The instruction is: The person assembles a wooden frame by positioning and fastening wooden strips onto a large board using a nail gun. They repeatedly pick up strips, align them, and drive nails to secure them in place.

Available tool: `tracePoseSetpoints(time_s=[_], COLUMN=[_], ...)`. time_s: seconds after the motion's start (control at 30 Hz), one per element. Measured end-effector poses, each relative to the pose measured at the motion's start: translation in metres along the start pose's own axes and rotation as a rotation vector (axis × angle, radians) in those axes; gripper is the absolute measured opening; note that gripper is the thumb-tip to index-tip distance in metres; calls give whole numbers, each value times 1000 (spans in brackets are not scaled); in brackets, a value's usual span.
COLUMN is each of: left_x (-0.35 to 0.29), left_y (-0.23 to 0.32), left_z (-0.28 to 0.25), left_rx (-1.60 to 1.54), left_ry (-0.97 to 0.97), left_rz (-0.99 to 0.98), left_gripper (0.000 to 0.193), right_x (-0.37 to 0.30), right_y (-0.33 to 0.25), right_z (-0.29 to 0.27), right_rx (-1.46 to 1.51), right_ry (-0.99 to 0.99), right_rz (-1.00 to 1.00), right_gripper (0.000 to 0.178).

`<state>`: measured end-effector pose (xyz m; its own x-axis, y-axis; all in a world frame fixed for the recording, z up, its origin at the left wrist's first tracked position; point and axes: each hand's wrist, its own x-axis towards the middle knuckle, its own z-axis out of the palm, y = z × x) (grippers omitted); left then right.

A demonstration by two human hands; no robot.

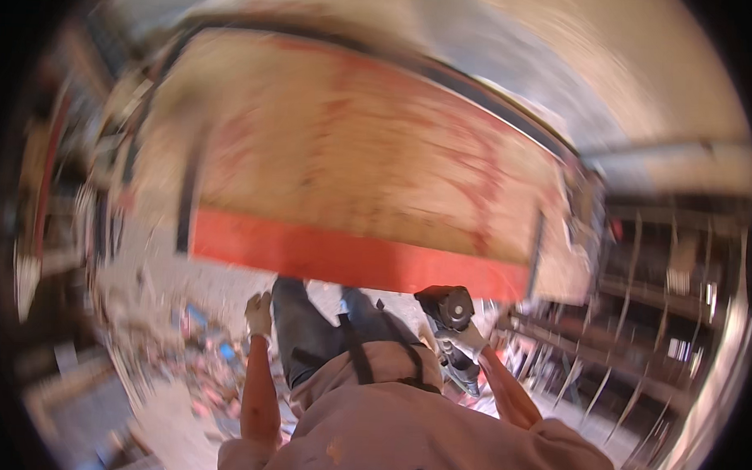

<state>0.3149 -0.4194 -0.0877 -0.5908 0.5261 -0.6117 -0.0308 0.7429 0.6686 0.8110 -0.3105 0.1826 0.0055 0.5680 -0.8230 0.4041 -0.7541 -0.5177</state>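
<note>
A large wooden panel [370,168], streaked with red and edged along its near side by a solid red band [309,248], fills the upper middle, blurred and set in a dark frame. To the right stands a dark rack [603,359] crossed by thin pale rods. The person's pale shirt [402,435] spreads across the lower centre, with dark trousers [306,332] beyond it. Small red and blue debris [214,370] lies scattered on the floor to the left. A black and grey handheld power tool [446,308] is beside the person's right side, near the panel's red band. The gloved right hand [472,341] is closed around it. The gloved left hand [259,315] hangs just beside the left thigh; blur makes it impossible to tell how far its fingers curl.
</note>
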Motion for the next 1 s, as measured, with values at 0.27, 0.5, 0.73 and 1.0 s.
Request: tracePoseSetpoints(time_s=[0.27, 0.5, 0.73, 1.0], left_x=[-48, -53, -104, -196], left_y=[91, 54, 59, 70], left_z=[156, 214, 301, 415], left_rx=[-565, -463, -754, -847], left_ry=[-246, -724, -676, -354], left_rz=[-661, -286, -409, -534], left_gripper=[50, 35, 47, 52], right_x=[-63, -145, -122, 113], right_y=[254, 385, 391, 341], right_z=[-12, 25, -178, -470], right_rx=[1033, 333, -531, -411], right_ry=[437, 947, 454, 862], right_rz=[268, 261, 565, 343], right_gripper=[11, 31, 50, 42])
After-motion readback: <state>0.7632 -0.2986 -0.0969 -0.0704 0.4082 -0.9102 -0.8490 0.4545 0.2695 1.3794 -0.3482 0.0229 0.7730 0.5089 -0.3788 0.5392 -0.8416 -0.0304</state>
